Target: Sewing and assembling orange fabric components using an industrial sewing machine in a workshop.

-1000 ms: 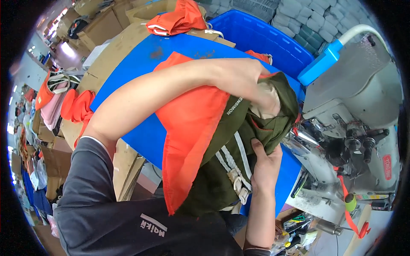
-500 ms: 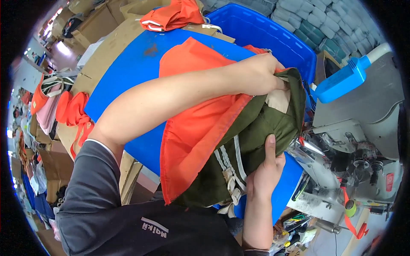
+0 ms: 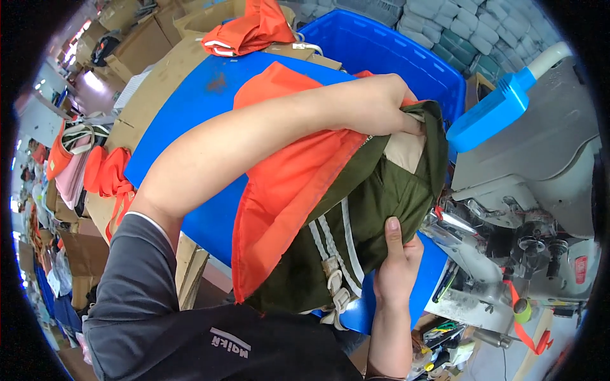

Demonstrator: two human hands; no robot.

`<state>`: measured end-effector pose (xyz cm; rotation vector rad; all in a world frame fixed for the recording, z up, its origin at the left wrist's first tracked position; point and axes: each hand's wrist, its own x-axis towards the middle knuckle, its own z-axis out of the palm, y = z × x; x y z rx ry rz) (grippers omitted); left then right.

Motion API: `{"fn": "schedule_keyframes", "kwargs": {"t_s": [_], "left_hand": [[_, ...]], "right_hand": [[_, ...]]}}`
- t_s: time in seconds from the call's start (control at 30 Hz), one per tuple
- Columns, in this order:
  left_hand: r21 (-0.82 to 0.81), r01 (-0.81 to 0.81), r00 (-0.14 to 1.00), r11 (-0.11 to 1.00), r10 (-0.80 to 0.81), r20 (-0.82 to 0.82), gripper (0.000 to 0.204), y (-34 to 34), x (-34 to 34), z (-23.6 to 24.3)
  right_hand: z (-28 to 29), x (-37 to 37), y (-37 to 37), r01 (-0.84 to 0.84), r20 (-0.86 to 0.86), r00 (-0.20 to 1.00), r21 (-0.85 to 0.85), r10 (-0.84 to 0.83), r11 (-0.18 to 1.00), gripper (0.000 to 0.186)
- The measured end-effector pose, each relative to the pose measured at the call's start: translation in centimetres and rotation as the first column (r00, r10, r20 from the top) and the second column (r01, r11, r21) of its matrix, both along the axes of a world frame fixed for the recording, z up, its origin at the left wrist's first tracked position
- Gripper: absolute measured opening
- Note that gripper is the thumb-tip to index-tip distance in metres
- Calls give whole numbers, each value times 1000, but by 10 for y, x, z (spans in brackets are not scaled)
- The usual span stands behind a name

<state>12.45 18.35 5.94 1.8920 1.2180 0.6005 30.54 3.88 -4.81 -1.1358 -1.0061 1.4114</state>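
— Cardboard boxes (image 3: 136, 54) crowd the far left of the workshop. What sits nearer?

— Orange webbing (image 3: 108, 171), loosely coiled at the edge of the bench (image 3: 184, 120), with ends trailing down. Set aside there, I'd guess, so it stays within reach but clear of the bigger cloth.

— And that cloth?

— It's an orange-and-olive fabric bag (image 3: 372, 197), slanting across the middle of the bench towards the wearer's shirt. Its orange flap (image 3: 279, 209) spreads leftward; pale straps (image 3: 333, 273) hang low on the olive side.

— How is the left hand (image 3: 381, 105) placed?

— Its forearm crosses the flap, and the fingers curl around the olive rim, tips partly hidden. Probably that holds the mouth apart; a pale patch (image 3: 401, 152) shows inside.

— The right hand (image 3: 397, 267)?

— Clasping the olive side lower down, thumb on top, likely as a counter-hold to steady the cloth.

— Farthest right?

— An industrial sewing machine (image 3: 540, 197), just beside the bag, presumably for short handling.
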Motion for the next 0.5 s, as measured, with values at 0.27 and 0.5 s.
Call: {"fn": "schedule_keyframes", "kwargs": {"t_s": [0.27,0.5], "left_hand": [[204,264,874,943,-144,-464,54,-39,-51,-28],[-365,199,897,910,-319,-306,49,-34,-64,26]], "right_hand": [[11,-15,-4,81,-233,967,-95,-101,992,32],[22,-5,1,-43,213,976,26,36,999,15]]}}
